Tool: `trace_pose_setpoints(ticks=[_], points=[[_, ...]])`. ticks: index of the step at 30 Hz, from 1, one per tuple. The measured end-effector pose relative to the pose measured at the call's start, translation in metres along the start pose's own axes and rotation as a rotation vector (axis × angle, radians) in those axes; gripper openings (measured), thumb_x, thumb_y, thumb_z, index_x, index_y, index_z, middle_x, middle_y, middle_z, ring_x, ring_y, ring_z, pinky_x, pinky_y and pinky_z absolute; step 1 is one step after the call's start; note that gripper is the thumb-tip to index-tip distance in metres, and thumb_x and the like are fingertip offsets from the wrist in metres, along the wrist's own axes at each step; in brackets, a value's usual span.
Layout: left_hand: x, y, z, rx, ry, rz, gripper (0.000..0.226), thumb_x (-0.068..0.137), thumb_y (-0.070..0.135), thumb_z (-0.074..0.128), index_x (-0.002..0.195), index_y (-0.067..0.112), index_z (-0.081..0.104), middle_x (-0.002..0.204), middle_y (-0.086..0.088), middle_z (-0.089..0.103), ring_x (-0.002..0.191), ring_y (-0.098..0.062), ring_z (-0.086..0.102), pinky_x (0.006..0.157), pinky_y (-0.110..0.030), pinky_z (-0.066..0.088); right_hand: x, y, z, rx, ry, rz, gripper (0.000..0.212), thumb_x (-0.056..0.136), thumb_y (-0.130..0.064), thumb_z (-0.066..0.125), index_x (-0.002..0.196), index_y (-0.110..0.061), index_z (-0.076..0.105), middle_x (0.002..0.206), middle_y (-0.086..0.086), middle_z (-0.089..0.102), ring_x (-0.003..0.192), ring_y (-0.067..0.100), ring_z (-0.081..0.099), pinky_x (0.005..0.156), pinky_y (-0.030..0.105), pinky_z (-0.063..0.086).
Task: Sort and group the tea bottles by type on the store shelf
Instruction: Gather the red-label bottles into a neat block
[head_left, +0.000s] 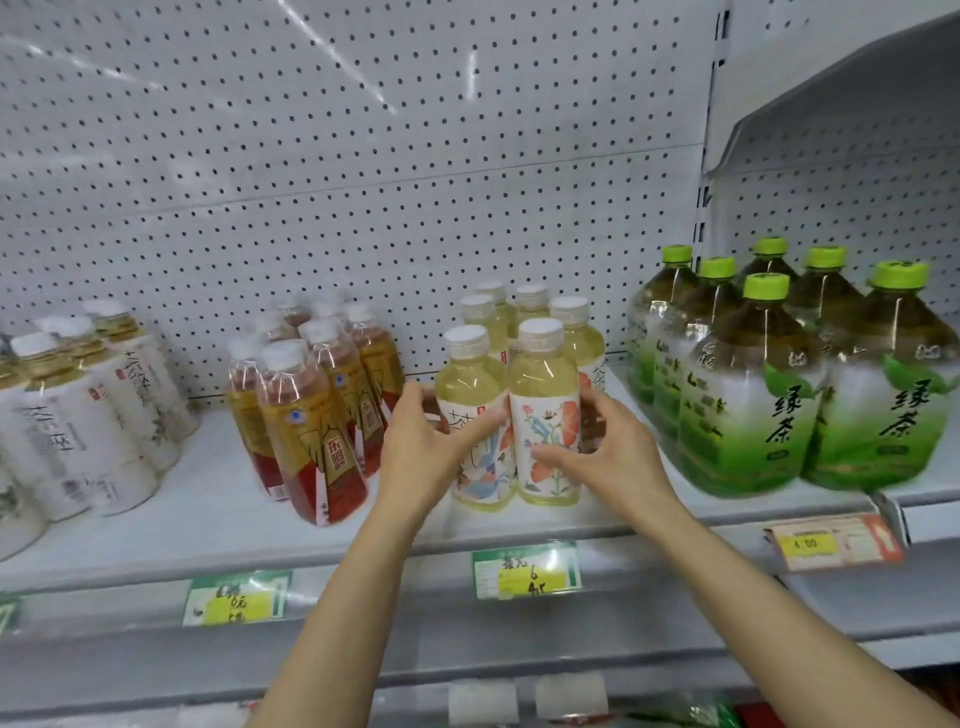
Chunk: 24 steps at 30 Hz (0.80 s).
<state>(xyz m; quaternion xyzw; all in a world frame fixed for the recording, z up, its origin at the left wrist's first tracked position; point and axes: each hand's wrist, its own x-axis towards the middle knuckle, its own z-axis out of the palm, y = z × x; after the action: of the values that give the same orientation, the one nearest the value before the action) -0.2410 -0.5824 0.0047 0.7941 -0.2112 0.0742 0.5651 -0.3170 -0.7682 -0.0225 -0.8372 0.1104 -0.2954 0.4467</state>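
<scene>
Several pale yellow tea bottles with floral labels and white caps stand grouped mid-shelf. My left hand (426, 441) wraps the front left floral bottle (470, 384). My right hand (608, 447) wraps the front right floral bottle (545, 410), with my thumb across its label. Both front bottles stand upright on the white shelf (218, 525), touching each other. Left of them is a group of red-and-gold tea bottles (306, 415). At the far left stand white-labelled tea bottles (78, 415). On the right are large green tea bottles (753, 395) with green caps.
White pegboard (363, 156) backs the shelf. Price tags (524, 569) hang along the front rail. A second shelf section begins at the right, with a raised shelf (831, 104) above the green bottles. Bare shelf lies between the white-labelled and red-and-gold groups.
</scene>
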Motion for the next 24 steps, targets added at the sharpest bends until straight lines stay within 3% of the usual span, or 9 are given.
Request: trace_pose_setpoints(ticks=[3, 5, 8, 10, 13, 18, 21, 24], points=[[-0.001, -0.003, -0.02, -0.06, -0.25, -0.029, 0.087, 0.054, 0.06, 0.081, 0.129, 0.028, 0.051, 0.112, 0.01, 0.068, 0.102, -0.008, 0.067, 0.084, -0.032, 0.057, 0.0, -0.002, -0.002, 0.025, -0.025, -0.001, 0.079, 0.066, -0.028, 0.089, 0.136, -0.021, 0.053, 0.109, -0.01, 0.065, 0.087, -0.005, 0.061, 0.064, 0.004, 0.046], [0.001, -0.009, -0.031, -0.087, -0.368, -0.016, 0.073, 0.069, 0.038, 0.083, 0.135, 0.031, 0.053, 0.115, 0.011, 0.07, 0.105, -0.002, 0.066, 0.09, -0.032, 0.056, -0.001, 0.0, -0.005, 0.06, -0.049, 0.01, 0.081, 0.066, -0.026, 0.089, 0.138, -0.019, 0.053, 0.108, -0.011, 0.067, 0.084, -0.007, 0.062, 0.065, 0.003, 0.046], [0.002, -0.018, -0.032, -0.097, -0.34, -0.016, 0.053, 0.079, 0.02, 0.08, 0.128, 0.029, 0.06, 0.114, 0.015, 0.071, 0.103, 0.002, 0.065, 0.095, -0.035, 0.054, -0.002, 0.001, -0.012, 0.073, -0.112, 0.014, 0.071, 0.066, -0.024, 0.089, 0.131, -0.021, 0.059, 0.103, -0.01, 0.071, 0.085, -0.004, 0.065, 0.075, 0.014, 0.054], [0.0, -0.021, -0.027, -0.161, -0.323, -0.036, 0.055, 0.077, 0.021, 0.081, 0.127, 0.028, 0.059, 0.116, 0.014, 0.071, 0.11, -0.005, 0.066, 0.097, -0.04, 0.055, -0.003, 0.0, -0.015, 0.074, -0.157, 0.011, 0.065, 0.067, -0.022, 0.088, 0.126, -0.024, 0.061, 0.102, -0.01, 0.072, 0.087, -0.003, 0.067, 0.08, 0.021, 0.057], [0.0, -0.023, -0.018, -0.197, -0.28, -0.033, 0.06, 0.074, 0.024, 0.084, 0.126, 0.026, 0.056, 0.122, 0.01, 0.069, 0.115, -0.015, 0.065, 0.096, -0.045, 0.056, -0.004, 0.0, -0.015, 0.085, -0.152, 0.005, 0.063, 0.069, -0.021, 0.087, 0.126, -0.026, 0.06, 0.106, -0.01, 0.071, 0.09, -0.001, 0.067, 0.081, 0.021, 0.056], [-0.005, -0.02, -0.01, -0.132, -0.205, 0.029, 0.062, 0.077, 0.022, 0.083, 0.131, 0.026, 0.052, 0.126, 0.011, 0.064, 0.114, -0.01, 0.062, 0.09, -0.034, 0.057, -0.006, -0.001, -0.011, 0.148, -0.137, 0.042, 0.066, 0.072, -0.018, 0.086, 0.128, -0.019, 0.05, 0.109, -0.005, 0.068, 0.096, 0.005, 0.068, 0.082, 0.024, 0.058], [-0.006, -0.021, -0.008, -0.134, -0.19, 0.042, 0.062, 0.077, 0.023, 0.084, 0.13, 0.026, 0.053, 0.127, 0.009, 0.064, 0.112, -0.007, 0.063, 0.082, -0.024, 0.055, -0.011, -0.005, -0.003, 0.151, -0.024, 0.061, 0.071, 0.065, -0.022, 0.09, 0.117, -0.019, 0.042, 0.106, -0.006, 0.064, 0.094, 0.007, 0.066, 0.081, 0.026, 0.058], [-0.007, -0.022, -0.006, -0.136, -0.171, 0.05, 0.063, 0.074, 0.025, 0.085, 0.129, 0.026, 0.054, 0.126, 0.01, 0.064, 0.11, -0.005, 0.063, 0.08, -0.024, 0.056, -0.019, -0.007, 0.012, 0.022, 0.129, 0.039, 0.087, 0.053, -0.043, 0.093, 0.118, -0.026, 0.038, 0.112, -0.009, 0.055, 0.1, 0.008, 0.06, 0.082, 0.028, 0.056]])
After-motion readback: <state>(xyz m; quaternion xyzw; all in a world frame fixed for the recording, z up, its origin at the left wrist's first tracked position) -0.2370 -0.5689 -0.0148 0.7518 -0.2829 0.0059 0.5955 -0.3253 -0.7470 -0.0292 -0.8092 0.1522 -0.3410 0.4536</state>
